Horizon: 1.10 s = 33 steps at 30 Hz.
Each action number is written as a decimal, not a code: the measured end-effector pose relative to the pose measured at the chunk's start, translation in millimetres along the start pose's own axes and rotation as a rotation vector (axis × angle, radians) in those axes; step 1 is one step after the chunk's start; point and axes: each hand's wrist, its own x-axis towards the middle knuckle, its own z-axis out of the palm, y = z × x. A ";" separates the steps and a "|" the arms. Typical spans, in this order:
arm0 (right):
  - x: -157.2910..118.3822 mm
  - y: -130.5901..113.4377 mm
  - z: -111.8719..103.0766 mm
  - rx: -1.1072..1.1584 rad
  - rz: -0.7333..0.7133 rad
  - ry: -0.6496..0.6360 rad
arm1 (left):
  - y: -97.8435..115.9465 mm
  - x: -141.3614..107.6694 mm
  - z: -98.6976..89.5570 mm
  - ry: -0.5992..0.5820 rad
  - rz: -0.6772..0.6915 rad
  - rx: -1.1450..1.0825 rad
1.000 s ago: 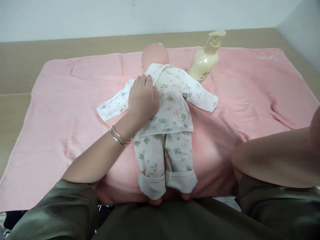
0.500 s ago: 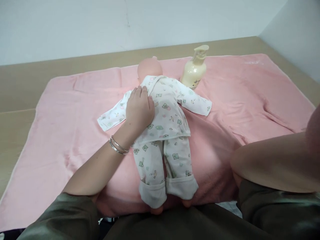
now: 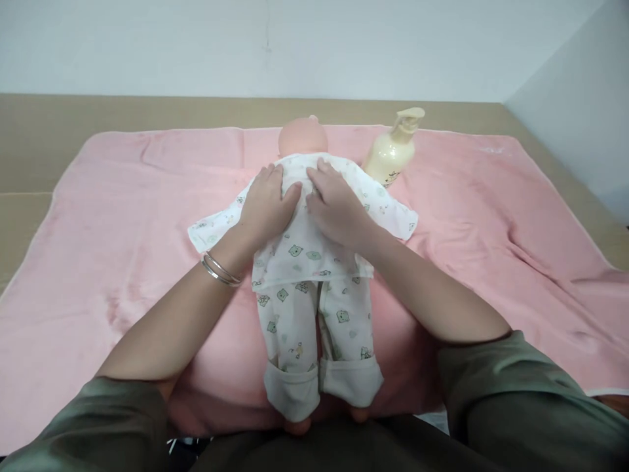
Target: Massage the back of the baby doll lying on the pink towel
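Observation:
A baby doll [image 3: 302, 136] lies stretched out with its bald head away from me and its feet toward me. It wears a white printed shirt [image 3: 314, 259] and matching trousers [image 3: 289, 321] with turned-up cuffs. My left hand [image 3: 269, 202] rests open on the upper left of the shirt, fingers pointing to the head and thumb apart. Opposite it, my right hand [image 3: 339, 208] touches the upper right of the shirt, fingers loosely spread. Neither hand grips anything I can see. The doll's face is not visible.
A cream pump bottle [image 3: 390, 157] stands beside the doll's right-side sleeve. Under everything spreads a pink blanket [image 3: 491, 196] with some creases. It covers much of a wooden tabletop [image 3: 147, 111], which meets a pale wall [image 3: 147, 46] at the back.
My right hand has come in from the right edge and now lies on the shirt. My left hand stays on the shirt, its thumb spread wider. The camera view has levelled.

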 end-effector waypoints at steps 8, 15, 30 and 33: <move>21.7 34.5 19.1 -0.011 0.111 -0.056 | 1.7 -0.4 5.5 0.076 0.044 -0.001; 4.1 9.8 13.3 -0.128 0.103 -0.064 | -0.7 -1.2 4.8 0.102 0.041 0.001; 20.3 24.9 10.6 -0.114 -0.036 -0.040 | 43.2 -35.9 -3.5 0.096 0.125 0.212; 5.6 9.6 9.0 -0.247 -0.022 -0.024 | 28.9 -18.8 -4.1 0.076 0.125 0.104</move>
